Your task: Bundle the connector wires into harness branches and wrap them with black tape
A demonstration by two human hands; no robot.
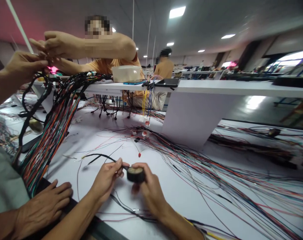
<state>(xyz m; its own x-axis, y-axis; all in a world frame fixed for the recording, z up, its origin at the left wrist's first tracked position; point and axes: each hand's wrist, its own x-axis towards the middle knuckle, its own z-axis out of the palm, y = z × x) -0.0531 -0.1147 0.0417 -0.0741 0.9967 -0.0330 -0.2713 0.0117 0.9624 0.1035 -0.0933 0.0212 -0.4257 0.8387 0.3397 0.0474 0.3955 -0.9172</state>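
— Where is the tape roll (136, 174)?
— Low in the middle, just above the white counter (181, 196). The right hand (149, 191) grips it, thumb over the near side, fingers curled behind.
— And the left hand (107, 178)?
— Closed too. Thumb and fingertips pinch a thin black wire (98, 156) right beside the roll (whether a strip of tape joins them, I can't tell).
— What lies around them?
— Loose coloured wires (216, 173) fan across the counter to the right. On the left a thick wire bundle (51, 133) rises from the counter's near edge toward a raised shelf (216, 87). A co-worker's hand (45, 206) rests flat near the bundle's foot, well apart from the roll. Other hands (23, 65) are at the bundle's top end. A plastic tub (126, 73) sits on the shelf.
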